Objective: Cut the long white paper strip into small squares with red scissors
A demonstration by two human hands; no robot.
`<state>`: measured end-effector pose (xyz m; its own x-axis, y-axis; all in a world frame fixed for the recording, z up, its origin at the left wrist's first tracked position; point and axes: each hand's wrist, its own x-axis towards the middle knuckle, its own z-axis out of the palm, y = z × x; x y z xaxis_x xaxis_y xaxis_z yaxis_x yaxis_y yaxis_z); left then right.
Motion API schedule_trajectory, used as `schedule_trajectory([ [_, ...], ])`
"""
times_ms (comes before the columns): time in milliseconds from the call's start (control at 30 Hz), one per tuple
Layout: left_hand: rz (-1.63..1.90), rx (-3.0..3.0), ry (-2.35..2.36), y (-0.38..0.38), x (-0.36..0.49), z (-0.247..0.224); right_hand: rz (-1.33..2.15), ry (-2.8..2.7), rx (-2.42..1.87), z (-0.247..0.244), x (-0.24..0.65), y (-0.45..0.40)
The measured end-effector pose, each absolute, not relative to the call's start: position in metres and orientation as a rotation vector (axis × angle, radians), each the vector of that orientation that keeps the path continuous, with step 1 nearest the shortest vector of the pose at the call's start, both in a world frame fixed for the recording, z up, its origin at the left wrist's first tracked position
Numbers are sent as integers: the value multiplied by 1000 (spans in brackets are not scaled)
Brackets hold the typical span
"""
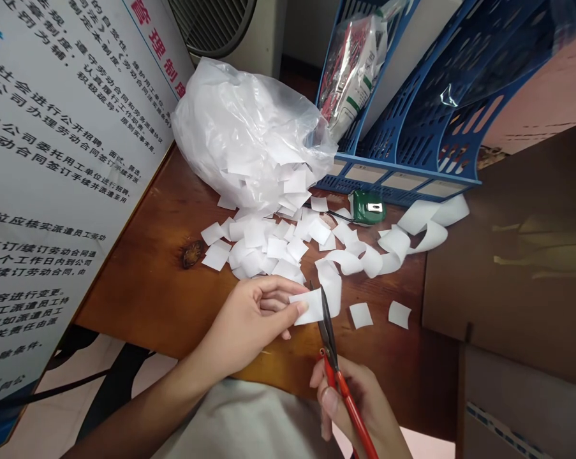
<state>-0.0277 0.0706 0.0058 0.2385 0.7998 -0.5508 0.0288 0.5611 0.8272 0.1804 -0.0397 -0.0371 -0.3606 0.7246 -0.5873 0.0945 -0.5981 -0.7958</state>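
Between thumb and fingers, my left hand (263,312) pinches the end of a white paper strip (307,307). My right hand (359,401) grips red-handled scissors (330,344), whose dark blades are parted around the strip just right of my left fingertips. From the blades the strip curls away in a long ribbon (393,252) toward the back right. A heap of small white paper squares (268,248) lies beyond my left hand, spilling from the mouth of a clear plastic bag (240,121). Two loose squares (361,315) rest right of the scissors.
A green tape measure (368,207) sits before a blue file rack (402,172) holding a plastic packet (352,70). A printed board (67,159) leans along the left of the wooden table (139,287). A brown cardboard box (508,287) stands at the right.
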Motion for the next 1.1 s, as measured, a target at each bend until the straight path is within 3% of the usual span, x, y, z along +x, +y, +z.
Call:
schedule_trajectory([
  [1100,612,847,1237,68,-30,8,1973,-1092,-1479,-32,178,-39],
])
